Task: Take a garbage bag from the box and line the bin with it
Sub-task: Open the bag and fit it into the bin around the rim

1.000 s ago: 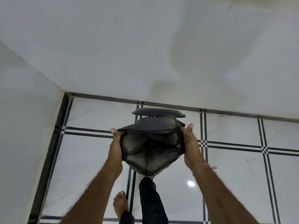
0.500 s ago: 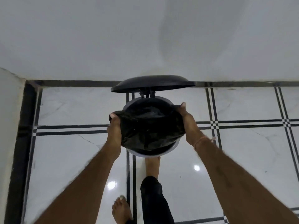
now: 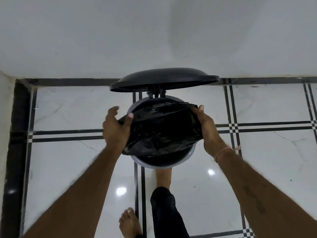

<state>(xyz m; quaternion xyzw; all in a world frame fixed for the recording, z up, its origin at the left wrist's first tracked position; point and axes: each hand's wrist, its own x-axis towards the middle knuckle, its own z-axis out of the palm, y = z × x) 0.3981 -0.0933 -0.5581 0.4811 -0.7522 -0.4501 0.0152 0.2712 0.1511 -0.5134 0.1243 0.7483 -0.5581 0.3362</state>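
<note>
White marble floor point(image 3: 257, 160) with black inlay lines spreads wide on either side of the hands, open to left and right; a pale wall point(image 3: 154, 31) closes it off just beyond the bin. Bin point(image 3: 188, 156), round with a grey rim, stands between and under both hands, its black lid point(image 3: 164, 78) tipped up behind them on its hinge. Bag point(image 3: 163, 129), black, glossy and crumpled, lies stretched across the bin mouth, long axis running hand to hand. Right hand point(image 3: 208, 129) grips its right edge, fingers closed on the plastic. Left hand point(image 3: 116, 127) pinches the left edge under the thumb, fingers spread loose. A bare foot point(image 3: 163, 176) presses at the bin's near base.
</note>
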